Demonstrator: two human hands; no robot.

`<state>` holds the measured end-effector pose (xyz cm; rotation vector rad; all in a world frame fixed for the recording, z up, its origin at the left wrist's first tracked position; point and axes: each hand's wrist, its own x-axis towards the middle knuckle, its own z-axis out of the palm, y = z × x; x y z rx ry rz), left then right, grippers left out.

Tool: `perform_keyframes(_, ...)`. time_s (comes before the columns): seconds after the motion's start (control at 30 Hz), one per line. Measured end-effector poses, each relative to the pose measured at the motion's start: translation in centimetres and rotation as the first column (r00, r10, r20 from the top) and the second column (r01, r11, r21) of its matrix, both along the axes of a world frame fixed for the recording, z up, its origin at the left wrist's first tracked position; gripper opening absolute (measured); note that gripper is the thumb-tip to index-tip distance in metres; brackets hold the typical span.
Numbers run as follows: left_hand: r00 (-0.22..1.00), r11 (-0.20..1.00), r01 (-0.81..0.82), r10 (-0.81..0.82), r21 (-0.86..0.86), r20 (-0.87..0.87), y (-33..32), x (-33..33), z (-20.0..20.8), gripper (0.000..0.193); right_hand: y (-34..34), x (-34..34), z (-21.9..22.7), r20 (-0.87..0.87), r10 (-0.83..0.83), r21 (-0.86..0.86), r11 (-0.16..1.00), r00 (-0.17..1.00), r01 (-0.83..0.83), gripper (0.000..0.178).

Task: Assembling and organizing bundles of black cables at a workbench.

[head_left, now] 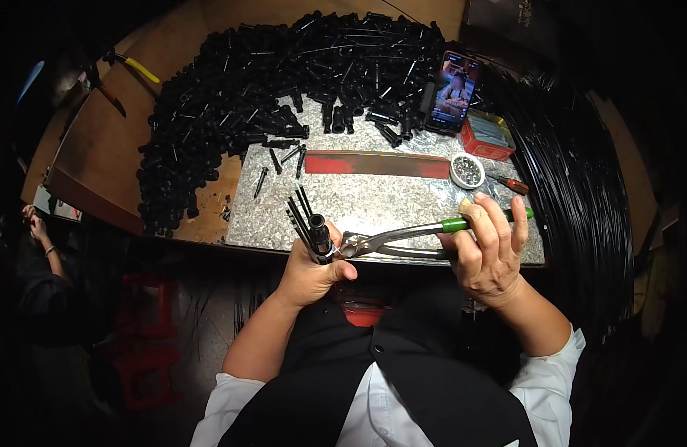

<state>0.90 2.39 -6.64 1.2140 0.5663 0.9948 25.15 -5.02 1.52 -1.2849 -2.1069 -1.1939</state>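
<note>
My left hand (304,277) is wrapped round a black tubular piece (319,237) with several thin black rods standing up beside it. Its hollow end points up and away from me. In my right hand (494,253) is a pair of long-handled pliers (407,234) with green grips, held by the handles. Their jaws lie right against the side of the tubular piece, by my left thumb. A fine wire seems to run there, but it is too small to make out. Beyond my hands, a few loose black pieces (276,159) lie on the speckled board (272,216).
A big heap of black tubular parts (231,89) covers the back and left. On the board are a red-and-dark strip (377,165), a white bowl of small metal bits (467,171), a screwdriver (513,184), a red box (489,140) and a propped phone (454,93). Long black rods (582,194) lie right.
</note>
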Motion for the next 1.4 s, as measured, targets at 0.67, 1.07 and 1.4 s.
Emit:
perform_keyframes(0.67,0.999,1.000,-0.012,0.013,0.019,-0.038,-0.1,-0.1,-0.1,0.055,-0.1,-0.4,-0.1,-0.055,0.054,-0.100,0.993,0.997,-0.060,0.023)
perform_keyframes(1.07,0.995,0.996,-0.083,0.084,0.013,-0.047,-0.4,0.3,0.1,0.057,-0.6,-0.6,0.3,-0.092,0.033,-0.205,0.977,0.995,-0.051,0.028)
perform_keyframes(1.4,0.994,0.994,-0.099,0.101,0.044,-0.046,-0.4,0.3,-0.2,0.057,-0.8,-0.5,0.1,-0.143,0.034,-0.267,0.961,0.989,-0.071,0.024)
